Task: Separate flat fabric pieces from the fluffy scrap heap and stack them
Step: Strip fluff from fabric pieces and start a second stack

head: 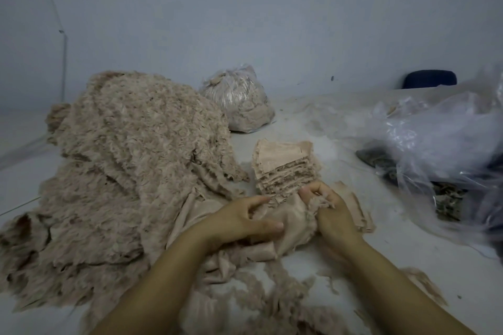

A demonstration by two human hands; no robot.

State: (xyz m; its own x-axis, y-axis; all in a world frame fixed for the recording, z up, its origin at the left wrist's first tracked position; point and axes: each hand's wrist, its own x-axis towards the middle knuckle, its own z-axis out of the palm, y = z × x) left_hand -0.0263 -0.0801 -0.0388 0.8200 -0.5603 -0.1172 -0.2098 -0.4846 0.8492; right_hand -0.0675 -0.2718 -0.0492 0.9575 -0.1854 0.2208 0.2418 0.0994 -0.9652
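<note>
1. The left hand (245, 221) and right hand (330, 213) both grip one smooth beige flat fabric piece (285, 221) with fluffy edging, just in front of the neat stack of beige flat pieces (284, 168).
2. The large shaggy beige scrap heap (130, 171) lies to the left on the pale counter (394, 247).
3. Best to shake loose fluff off, smooth the piece flat, then lay it squarely on the stack so the edges align.
</note>
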